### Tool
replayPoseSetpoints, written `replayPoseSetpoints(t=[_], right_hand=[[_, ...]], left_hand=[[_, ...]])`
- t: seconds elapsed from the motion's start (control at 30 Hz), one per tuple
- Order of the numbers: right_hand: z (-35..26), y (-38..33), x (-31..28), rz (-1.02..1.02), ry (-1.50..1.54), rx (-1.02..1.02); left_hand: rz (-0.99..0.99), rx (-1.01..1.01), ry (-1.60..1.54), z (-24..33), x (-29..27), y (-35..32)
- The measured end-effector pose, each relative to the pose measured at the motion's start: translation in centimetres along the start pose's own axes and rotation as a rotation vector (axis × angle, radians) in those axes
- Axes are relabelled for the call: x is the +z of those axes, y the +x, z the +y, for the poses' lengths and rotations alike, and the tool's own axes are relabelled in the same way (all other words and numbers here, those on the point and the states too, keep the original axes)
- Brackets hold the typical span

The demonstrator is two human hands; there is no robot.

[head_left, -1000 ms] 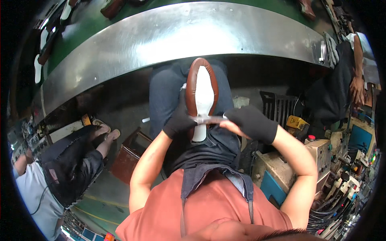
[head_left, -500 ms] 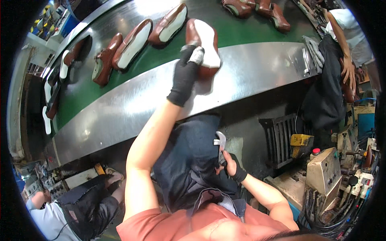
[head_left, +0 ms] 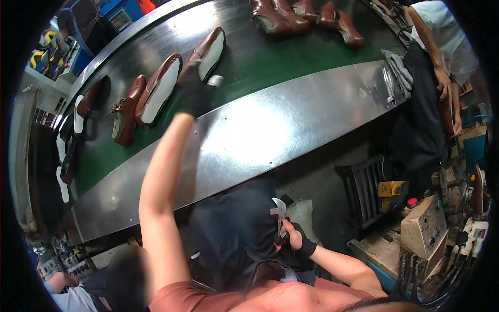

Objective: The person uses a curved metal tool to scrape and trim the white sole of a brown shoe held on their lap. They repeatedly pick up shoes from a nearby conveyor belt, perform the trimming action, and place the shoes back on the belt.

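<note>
My left hand (head_left: 195, 93), in a black fingerless glove with a white-wrapped thumb, reaches over the belt to the near end of a brown leather shoe (head_left: 212, 51). Its thumb stands apart from the fingers; blur hides whether they touch the shoe. That shoe lies on its side, its white sole facing right. To its left are another white-soled brown shoe (head_left: 158, 88) and a brown lace-up shoe (head_left: 128, 110). Low by my dark apron, my gloved right hand (head_left: 296, 237) is closed round metal lasting pincers (head_left: 280, 208), their curved jaws pointing up.
A bare metal ledge (head_left: 249, 130) edges the green belt (head_left: 249, 78). Several brown shoes (head_left: 280, 21) stand at the far side. Grey gloves (head_left: 397, 73) lie on the ledge's right end. A co-worker (head_left: 442, 62) stands at right, near a machine box with a red button (head_left: 412, 202).
My left hand has moved left, off the white-soled shoe it held at the metal ledge; that shoe is gone from the ledge. My right hand still holds the pincers. The view has shifted.
</note>
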State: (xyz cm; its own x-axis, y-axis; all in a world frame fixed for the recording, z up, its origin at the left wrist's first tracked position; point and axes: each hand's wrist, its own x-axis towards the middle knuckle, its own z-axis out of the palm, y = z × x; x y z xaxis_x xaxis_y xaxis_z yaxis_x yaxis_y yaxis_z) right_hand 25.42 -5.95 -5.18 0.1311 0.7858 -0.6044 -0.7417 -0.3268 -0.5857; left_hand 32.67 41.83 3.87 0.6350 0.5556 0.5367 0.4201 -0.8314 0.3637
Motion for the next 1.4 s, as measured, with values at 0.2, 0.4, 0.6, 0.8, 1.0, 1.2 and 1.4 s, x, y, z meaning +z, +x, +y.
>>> replayPoseSetpoints(t=[0.2, 0.4, 0.6, 0.8, 1.0, 1.2, 1.4], right_hand=[[-0.5, -0.1, 0.6, 0.027, -0.034, 0.001], [-1.0, 0.1, 0.8, 0.029, -0.089, 0.037], [1.5, 0.1, -1.5, 0.013, -0.072, -0.025], [0.8, 0.3, -1.0, 0.030, -0.179, -0.122], [-0.5, -1.4, 3.0, 0.107, -0.232, -0.052], [1.4, -4.8, 5.2, 0.112, -0.287, -0.043], [-1.1, -9.9, 9.9, -0.038, -0.517, 0.008]], left_hand=[[-0.095, -0.558, -0.012, -3.4, 2.4, 0.4], [-0.212, -0.569, -0.140, -1.9, 1.0, -1.7], [-0.212, -0.489, -0.648, -1.4, -9.9, -14.9], [0.222, -0.771, -1.018, 1.3, -21.0, -35.9], [0.117, -0.403, -0.780, 8.9, -22.5, -36.3], [-0.398, 0.128, -0.279, 12.6, -21.5, -29.5], [-0.479, 0.008, -0.566, 9.9, -18.3, -28.0]])
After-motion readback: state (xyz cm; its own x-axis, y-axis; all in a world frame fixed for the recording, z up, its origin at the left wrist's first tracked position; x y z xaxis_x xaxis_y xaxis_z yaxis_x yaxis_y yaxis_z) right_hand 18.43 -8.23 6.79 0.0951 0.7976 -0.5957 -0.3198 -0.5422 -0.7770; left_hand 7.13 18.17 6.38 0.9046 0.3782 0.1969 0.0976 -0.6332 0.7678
